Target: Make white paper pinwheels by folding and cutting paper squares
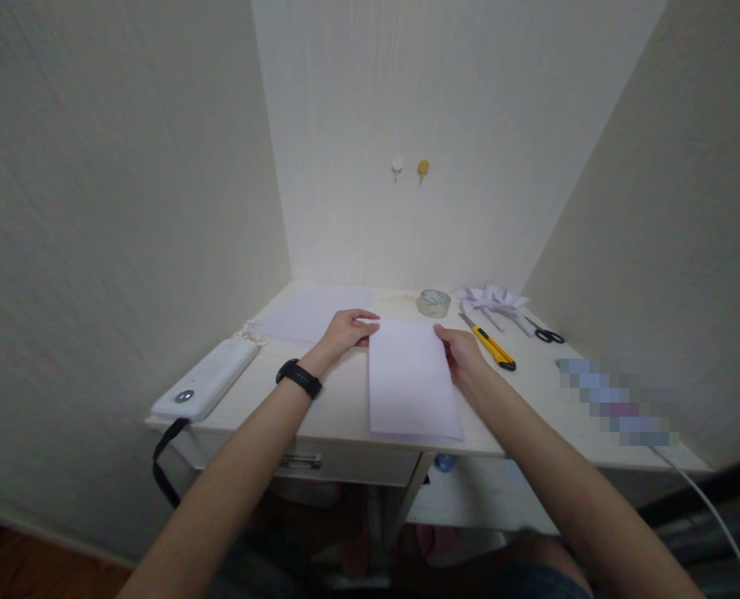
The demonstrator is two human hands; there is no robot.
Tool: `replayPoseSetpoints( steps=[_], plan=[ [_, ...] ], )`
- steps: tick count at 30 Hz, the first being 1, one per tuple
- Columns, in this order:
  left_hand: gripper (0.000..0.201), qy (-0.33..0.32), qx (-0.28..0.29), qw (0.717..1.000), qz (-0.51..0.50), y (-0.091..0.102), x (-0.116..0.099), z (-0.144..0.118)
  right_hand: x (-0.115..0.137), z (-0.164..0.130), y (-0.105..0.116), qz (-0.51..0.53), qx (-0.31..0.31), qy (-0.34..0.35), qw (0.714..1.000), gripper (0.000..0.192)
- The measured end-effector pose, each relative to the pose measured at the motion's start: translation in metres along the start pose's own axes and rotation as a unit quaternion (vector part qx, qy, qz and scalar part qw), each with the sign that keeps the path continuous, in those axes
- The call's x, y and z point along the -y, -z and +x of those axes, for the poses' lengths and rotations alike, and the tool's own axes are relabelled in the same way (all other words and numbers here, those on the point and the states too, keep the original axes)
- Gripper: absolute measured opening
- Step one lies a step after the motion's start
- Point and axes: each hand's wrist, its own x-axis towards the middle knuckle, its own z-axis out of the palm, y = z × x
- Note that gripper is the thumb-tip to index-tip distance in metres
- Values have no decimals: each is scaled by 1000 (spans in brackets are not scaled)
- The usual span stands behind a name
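A white sheet of paper (412, 383), which looks folded in half, lies near the front of the white desk, its lower edge close to the desk's front edge. My left hand (352, 329), with a black watch on the wrist, pinches the sheet's upper left corner between thumb and fingers. At the upper right corner, my right hand (458, 349) grips the paper with the thumb on top; its other fingers are partly hidden behind the sheet. Just right of that hand rests a yellow utility knife (490, 341) with its blade out.
Behind the paper stands a roll of clear tape (433, 303). A folded paper piece (493, 301) and black scissors (547, 334) lie at the back right. More white paper (313, 311) is at the back left, near a white device (211, 378) with a black strap. Walls enclose the desk.
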Motion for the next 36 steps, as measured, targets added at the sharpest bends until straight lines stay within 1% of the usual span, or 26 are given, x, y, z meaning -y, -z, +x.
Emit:
replayPoseSetpoints(
  steps=[3, 4, 7, 9, 11, 13, 16, 19, 22, 24, 25, 27, 28, 30, 32, 34, 35, 36],
  plan=[
    [32, 0, 1, 1000, 10, 1, 2, 2, 0, 0, 0, 22, -27, -16, 999, 13],
    [30, -2, -1, 1000, 15, 1, 3, 2, 0, -2, 1, 25, -26, -23, 999, 16],
    [27, 0, -23, 999, 23, 2, 3, 3, -2, -10, 7, 28, 10, -69, 997, 30],
    [26, 7, -38, 999, 19, 1, 2, 2, -3, -17, 12, 8, 35, -80, 996, 32],
    [24, 12, -44, 999, 13, 0, -1, 0, -5, -22, 16, -27, 40, -58, 997, 27],
    [22, 14, -45, 999, 8, -1, -3, -1, -5, -27, 17, -46, 27, -36, 998, 21],
    [20, 17, -41, 999, -9, -3, -3, -2, -1, -29, 14, -35, 8, -20, 999, 13],
    [22, 19, -33, 999, -36, -4, -1, -2, 4, -26, 11, -36, 9, -8, 999, 14],
    [28, 19, -23, 998, -64, -1, 0, -2, 10, -20, 8, -40, 8, 5, 999, 13],
    [33, 27, 3, 995, -94, 5, -2, -1, 16, -17, 8, -34, 15, 12, 999, 11],
    [38, 39, 24, 992, -114, 8, -3, 0, 20, -17, 9, -36, 30, 10, 999, 11],
    [55, 78, 66, 983, -152, 16, -6, 2, 29, -17, 10, -52, 82, 1, 995, 14],
    [60, 95, 79, 979, -163, 19, -7, 2, 35, -19, 10, -64, 111, -4, 992, 16],
    [60, 128, 102, 972, -168, 21, -10, 3, 45, -23, 9, -83, 162, -13, 983, 19],
    [59, 153, 144, 963, -166, 18, -13, 2, 54, -27, 3, -100, 193, -25, 976, 20],
    [64, 160, 198, 955, -154, 13, -15, -1, 62, -32, -7, -120, 211, -41, 969, 18],
    [69, 146, 210, 957, -137, 11, -16, -3, 66, -33, -14, -128, 215, -44, 967, 16],
    [72, 123, 209, 963, -117, 9, -16, -4, 71, -34, -21, -134, 217, -43, 966, 15]
  ],
)
